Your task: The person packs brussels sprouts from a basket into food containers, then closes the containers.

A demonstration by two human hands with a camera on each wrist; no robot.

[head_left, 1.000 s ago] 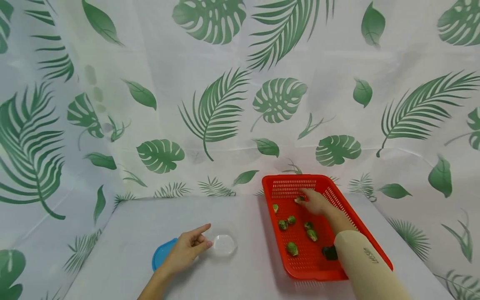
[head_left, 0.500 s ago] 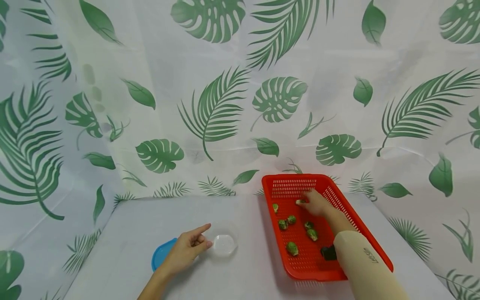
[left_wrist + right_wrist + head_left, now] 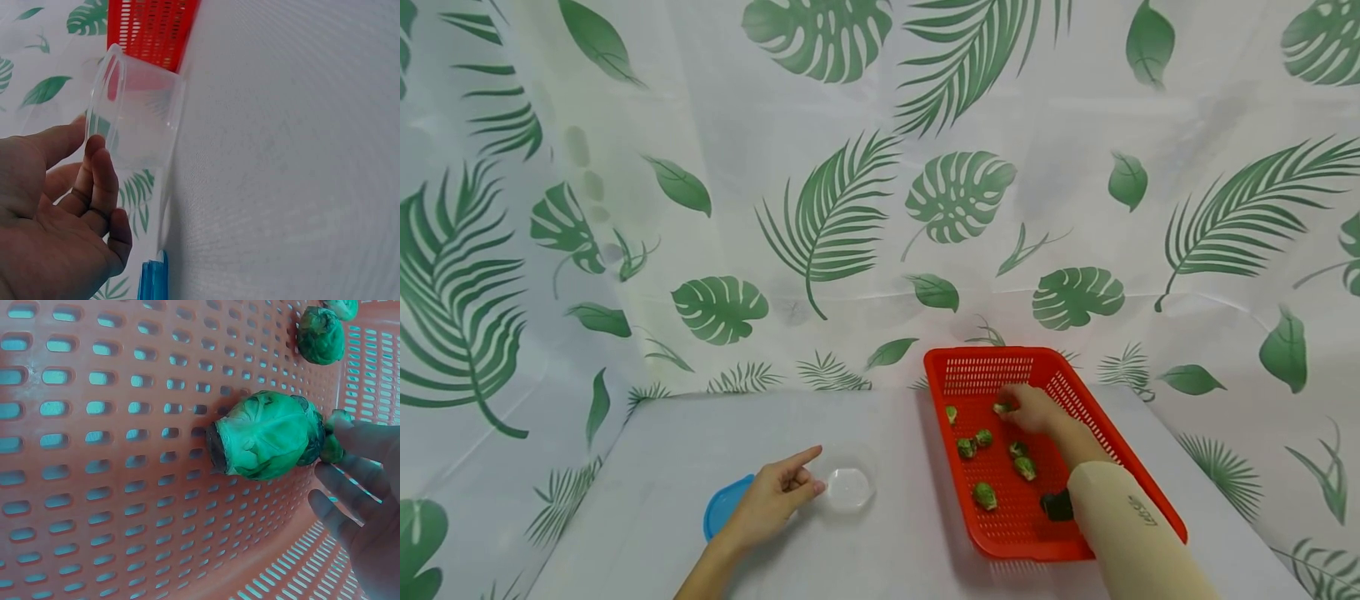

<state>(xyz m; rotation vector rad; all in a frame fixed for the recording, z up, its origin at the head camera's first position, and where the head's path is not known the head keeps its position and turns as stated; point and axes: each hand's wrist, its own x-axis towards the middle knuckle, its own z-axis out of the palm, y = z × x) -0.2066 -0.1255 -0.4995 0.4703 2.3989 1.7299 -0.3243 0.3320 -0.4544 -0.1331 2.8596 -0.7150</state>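
Note:
My left hand is at the near-left rim of a small clear plastic container, index finger pointing forward. In the left wrist view, the fingertips of that hand overlap the upright container at its rim. My right hand reaches into a red slotted basket and pinches a small Brussels sprout near the far end. In the right wrist view, this sprout is at the thumb and fingertips, partly hidden. A larger Brussels sprout lies nearer that camera on the basket floor.
More Brussels sprouts lie in the basket, one at the near end and one by the left wall. A blue lid lies partly under the left hand. A black object shows beside the right sleeve. Behind hangs a leaf-patterned sheet.
My right hand's fingers have closed round the small sprout at the far end of the basket and drawn slightly nearer. The left hand and the container have stayed in place.

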